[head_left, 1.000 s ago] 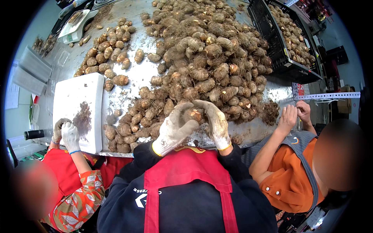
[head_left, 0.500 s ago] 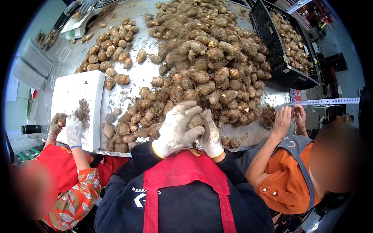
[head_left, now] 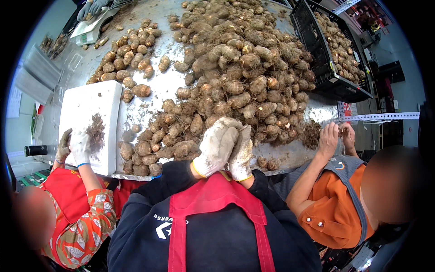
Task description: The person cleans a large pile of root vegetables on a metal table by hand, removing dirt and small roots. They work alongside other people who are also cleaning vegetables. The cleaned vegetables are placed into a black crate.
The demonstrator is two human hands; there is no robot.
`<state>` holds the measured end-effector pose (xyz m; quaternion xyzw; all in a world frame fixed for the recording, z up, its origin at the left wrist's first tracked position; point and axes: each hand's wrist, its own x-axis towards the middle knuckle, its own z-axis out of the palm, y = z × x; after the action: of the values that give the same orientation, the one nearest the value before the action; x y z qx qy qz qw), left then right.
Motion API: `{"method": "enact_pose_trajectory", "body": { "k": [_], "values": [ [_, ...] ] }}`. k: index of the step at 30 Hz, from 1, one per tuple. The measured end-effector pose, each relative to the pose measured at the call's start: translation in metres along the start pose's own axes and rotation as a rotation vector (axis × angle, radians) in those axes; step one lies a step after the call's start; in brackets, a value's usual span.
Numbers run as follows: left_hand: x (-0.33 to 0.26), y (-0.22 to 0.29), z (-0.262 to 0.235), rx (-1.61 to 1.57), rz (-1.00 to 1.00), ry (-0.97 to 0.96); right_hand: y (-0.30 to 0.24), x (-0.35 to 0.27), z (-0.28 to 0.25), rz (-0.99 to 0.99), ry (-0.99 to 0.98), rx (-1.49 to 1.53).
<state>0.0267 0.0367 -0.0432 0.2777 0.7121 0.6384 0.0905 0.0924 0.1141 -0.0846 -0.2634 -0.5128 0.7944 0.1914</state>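
Observation:
My left hand and my right hand, both in dirty white work gloves, are pressed together at the near edge of a big heap of brown hairy taro roots. They close around one taro root, which the gloves hide almost wholly. The heap lies on a metal table. More roots lie just left of my hands.
A person on my left holds gloved hands over a white board with dirt on it. A person on my right works bare-handed at the table edge. A smaller heap lies far left. A black crate of roots stands right.
My hands have closed tighter and drawn toward me; the root seen between them earlier is now covered. The left person's hands dropped to the board's near corner.

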Motion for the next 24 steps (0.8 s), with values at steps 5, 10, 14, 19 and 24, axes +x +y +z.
{"method": "enact_pose_trajectory", "body": {
  "k": [5,10,14,19,24],
  "values": [
    [0.004,-0.024,-0.006,0.044,0.103,0.001,-0.031,-0.003,0.009,-0.384,-0.094,-0.492],
    [0.018,-0.03,-0.024,-0.672,-0.515,-0.202,-0.03,-0.003,-0.013,-0.394,-0.235,-0.644],
    [0.014,0.001,-0.034,-0.634,-0.524,-0.052,-0.017,0.003,-0.03,-0.934,-0.027,-1.124],
    [0.01,0.02,-0.051,-0.452,-0.437,-0.27,-0.031,0.009,-0.015,-0.505,-0.125,-0.703],
    [0.015,0.025,-0.052,-0.104,-0.291,-0.296,-0.03,0.009,-0.015,0.176,-0.129,-0.008]
  ]
}}
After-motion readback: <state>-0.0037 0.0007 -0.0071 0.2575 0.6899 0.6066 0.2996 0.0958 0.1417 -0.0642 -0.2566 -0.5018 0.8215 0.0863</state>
